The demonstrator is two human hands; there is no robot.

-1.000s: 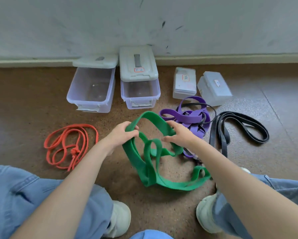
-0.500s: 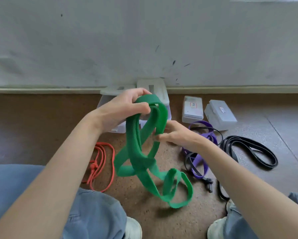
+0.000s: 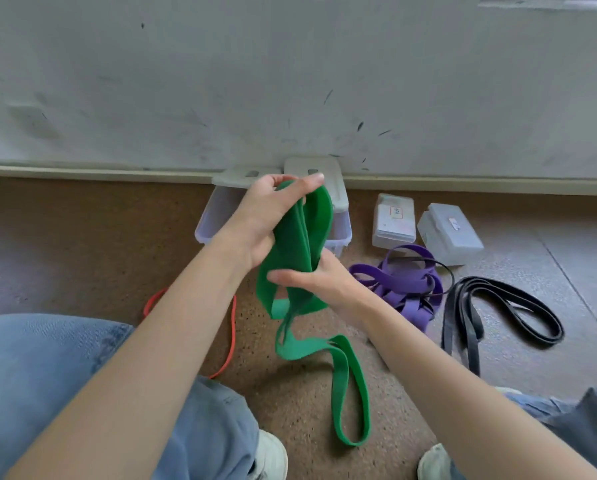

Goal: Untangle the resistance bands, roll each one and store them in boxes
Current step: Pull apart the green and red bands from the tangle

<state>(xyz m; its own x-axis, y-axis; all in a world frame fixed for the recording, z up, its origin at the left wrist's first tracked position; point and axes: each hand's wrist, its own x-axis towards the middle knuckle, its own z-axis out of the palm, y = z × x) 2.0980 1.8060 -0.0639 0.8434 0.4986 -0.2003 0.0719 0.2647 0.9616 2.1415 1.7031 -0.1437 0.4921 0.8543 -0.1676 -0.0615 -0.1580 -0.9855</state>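
Note:
A wide green resistance band point(image 3: 295, 244) hangs in front of me, lifted off the floor. My left hand point(image 3: 266, 216) grips its top loop, thumb over the upper fold. Just below, my right hand point(image 3: 311, 277) pinches the gathered strands together. The band's lower end trails down in a long loop point(image 3: 350, 393) above the floor. On the floor to the right lie a tangled purple band point(image 3: 402, 284) and a black band point(image 3: 504, 310). An orange band point(image 3: 233, 327) shows partly behind my left forearm.
Two clear storage boxes point(image 3: 214, 216) stand against the wall behind my hands, mostly hidden. Two smaller lidded boxes point(image 3: 394, 220) point(image 3: 449, 232) sit to their right. My knees in jeans and white shoes point(image 3: 269, 455) frame the bottom. The brown floor meets a white wall.
Both hands raised the green band from the floor. My right hand slid under the left and gathered the strands, and the tangle has dropped into one long hanging loop.

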